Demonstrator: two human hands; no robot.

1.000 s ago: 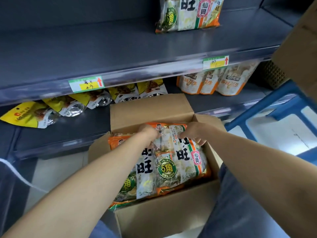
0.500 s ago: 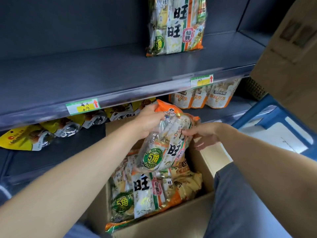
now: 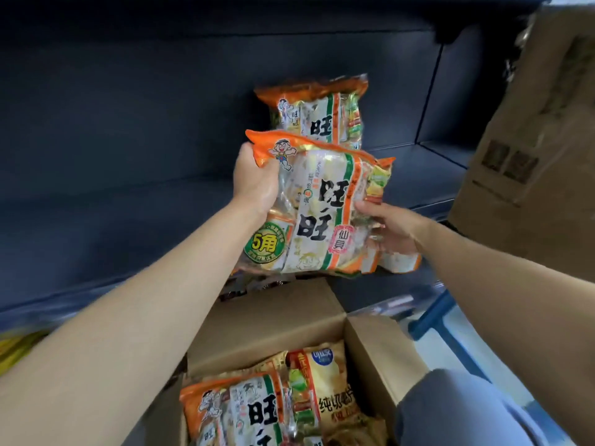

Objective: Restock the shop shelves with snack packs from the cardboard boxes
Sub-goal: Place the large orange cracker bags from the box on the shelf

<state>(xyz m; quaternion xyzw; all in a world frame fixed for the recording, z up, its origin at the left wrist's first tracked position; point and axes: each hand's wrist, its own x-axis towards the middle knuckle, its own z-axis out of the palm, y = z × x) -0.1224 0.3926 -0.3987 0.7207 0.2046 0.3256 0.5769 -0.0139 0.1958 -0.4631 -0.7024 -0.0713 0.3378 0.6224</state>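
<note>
As left hand (image 3: 254, 178), right hand (image 3: 394, 231) fingers (image 3: 370, 210) clasp it, snack pack (image 3: 318, 214) upright, orange-topped, green-badged.

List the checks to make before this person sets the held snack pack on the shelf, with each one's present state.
1. Left hand grips top corner of the held pack: ok.
2. Right hand holds its lower right side: ok.
3. It is roughly upright, front toward the person: ok.
4. Bare shelf left of the standing pack: ok.
5. Only one pack in hand: cannot tell.
6. Cardboard box holds more packs: ok.
</note>
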